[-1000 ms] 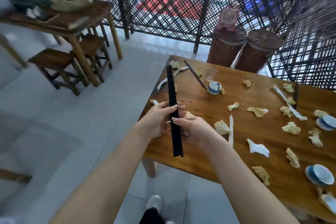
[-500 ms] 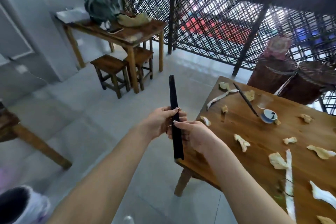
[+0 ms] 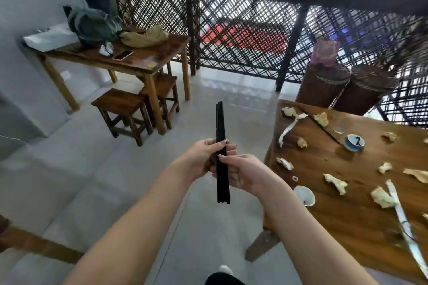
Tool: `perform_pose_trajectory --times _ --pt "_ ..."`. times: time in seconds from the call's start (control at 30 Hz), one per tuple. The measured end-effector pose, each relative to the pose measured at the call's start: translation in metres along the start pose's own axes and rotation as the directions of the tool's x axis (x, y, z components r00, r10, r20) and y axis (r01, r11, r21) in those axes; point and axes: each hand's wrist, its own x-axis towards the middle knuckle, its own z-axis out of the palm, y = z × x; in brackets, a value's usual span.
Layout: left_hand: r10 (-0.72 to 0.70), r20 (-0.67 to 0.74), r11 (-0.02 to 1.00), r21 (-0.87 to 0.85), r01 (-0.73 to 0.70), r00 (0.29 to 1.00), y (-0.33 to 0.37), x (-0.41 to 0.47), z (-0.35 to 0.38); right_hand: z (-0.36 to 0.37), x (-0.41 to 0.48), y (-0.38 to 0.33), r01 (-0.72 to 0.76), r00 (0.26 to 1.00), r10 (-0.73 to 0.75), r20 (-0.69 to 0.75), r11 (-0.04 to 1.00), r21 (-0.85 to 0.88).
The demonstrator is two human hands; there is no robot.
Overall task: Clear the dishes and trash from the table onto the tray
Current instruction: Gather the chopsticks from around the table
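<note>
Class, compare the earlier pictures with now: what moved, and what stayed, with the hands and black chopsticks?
The left hand and right hand carried the black chopsticks leftward, off the table corner to above the floor. Nothing taken or released. Unchanged: both grip the upright bundle; scraps and teacups lie on the table.

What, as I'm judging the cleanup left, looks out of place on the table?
Crumpled scraps and torn white paper strips litter the wooden table. A white dish sits at its edge, and one black chopstick lies loose, apart from the held bundle.
</note>
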Motion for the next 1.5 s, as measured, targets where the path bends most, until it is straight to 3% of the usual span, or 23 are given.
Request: perform_pose_trajectory --times 0.27,0.63,0.93,1.2,1.5 --pt "-0.051 0.089 0.998 0.039 0.048 0.995 0.037 0.08 -0.018 -0.007 0.072 -0.038 0.017 0.999 -0.018 -0.046 1.0 -0.018" --pt "-0.205 0.18 0.953 0.262 0.154 0.962 0.09 0.247 0.0 -0.079 0.193 -0.118 0.034 0.996 -0.028 -0.087 0.997 0.067" --pt "-0.245 0.27 0.949 0.265 0.173 0.931 0.123 0.347 0.022 -0.112 0.261 -0.174 0.061 0.977 -0.034 -0.211 0.991 0.12" --pt "-0.334 0.363 0.921 0.324 0.219 0.87 0.157 0.452 0.014 -0.122 0.343 -0.22 0.071 0.937 -0.014 -0.35 0.986 0.15" --pt "-0.466 0.467 0.856 0.453 0.249 0.752 0.214 0.579 0.023 -0.132 0.425 -0.297 0.142 0.859 -0.011 -0.511 0.966 0.218"
